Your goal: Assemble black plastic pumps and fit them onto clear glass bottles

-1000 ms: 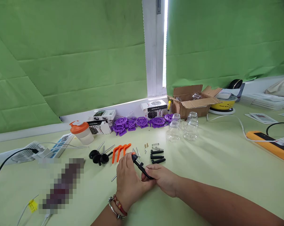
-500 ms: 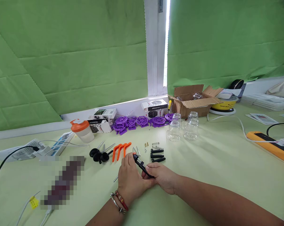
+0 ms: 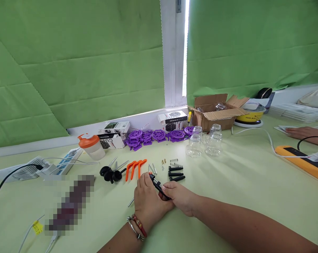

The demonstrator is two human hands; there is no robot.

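Observation:
Both my hands are closed on one black plastic part with a metal rod (image 3: 158,185), held tilted above the table. My left hand (image 3: 147,198) wraps its upper end, where a bit of orange shows. The fingertips of my right hand (image 3: 180,196) pinch its lower end. Just beyond lie black plastic pieces (image 3: 176,174), springs (image 3: 176,163), small brass bits (image 3: 163,162) and thin metal pins (image 3: 154,168). Orange bent handles (image 3: 136,168) and black round-ended parts (image 3: 112,173) are to the left. Another metal rod (image 3: 131,202) pokes out beside my left hand.
Purple plastic frames (image 3: 159,135), white boxes (image 3: 172,121) and an open cardboard box (image 3: 217,119) line the back. Glass mugs (image 3: 214,144) stand in front of it. An orange-lidded shaker (image 3: 91,146) is at left. Another person's hand (image 3: 305,133) rests at right, near an orange power strip (image 3: 301,163).
My hands keep their hold on the black part, with only a slight shift of the left wrist. Another person's hand has come into view at the right edge.

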